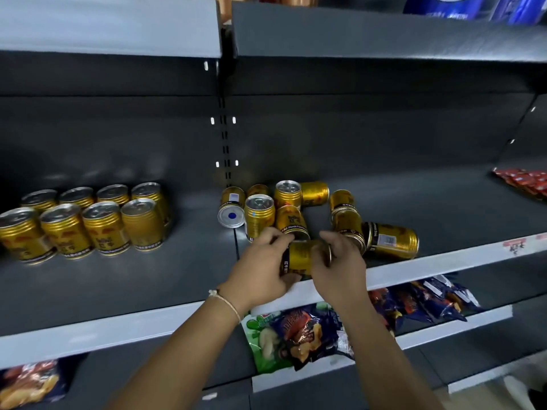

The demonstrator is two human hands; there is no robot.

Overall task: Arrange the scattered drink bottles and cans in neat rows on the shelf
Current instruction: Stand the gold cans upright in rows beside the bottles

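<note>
Hands meet on one gold can lying on its side near the front edge of the shelf. The left hand curls round its left end and the right hand wraps the right end, so both grip the same can. This looks like the pick-up step: one can being taken out of the scattered pile, where two cans stand upright and the others lie tipped over, touching one another just behind the hands. Well to the left stand the neat rows, two deep and four across, all upright. The next move probably calls for turning the held can upright, then carrying it left and setting it beside the end of a row without knocking its neighbours. The shelf is dark grey metal with a pale front strip. Snack bags lie on the shelf below, and red packets sit far right.
</note>
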